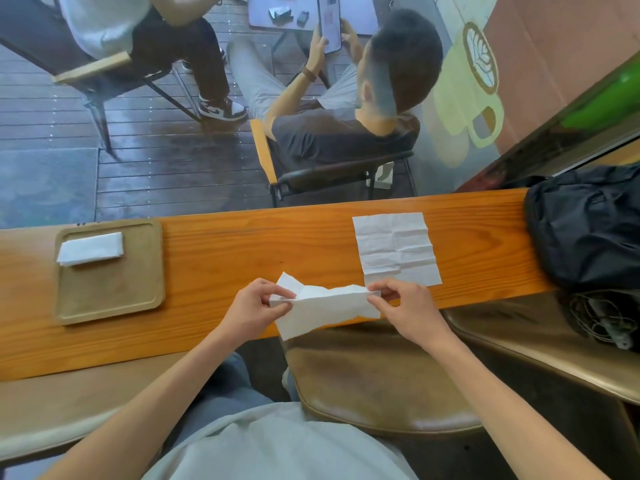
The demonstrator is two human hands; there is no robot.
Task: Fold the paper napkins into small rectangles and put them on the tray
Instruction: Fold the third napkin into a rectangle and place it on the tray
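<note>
A white paper napkin [323, 308], partly folded and crumpled, hangs between both hands above the near edge of the wooden counter. My left hand [254, 306] pinches its left end and my right hand [405, 306] pinches its right end. Another napkin [396, 249] lies unfolded and flat on the counter just beyond my right hand. At the left stands a square wooden tray [110, 296] with one folded napkin [90, 248] lying in its far part.
The narrow wooden counter [225, 258] runs left to right. A black bag [585, 226] sits on its right end. Brown stools [377, 379] stand below the counter's near edge. Beyond a window, two people sit on chairs.
</note>
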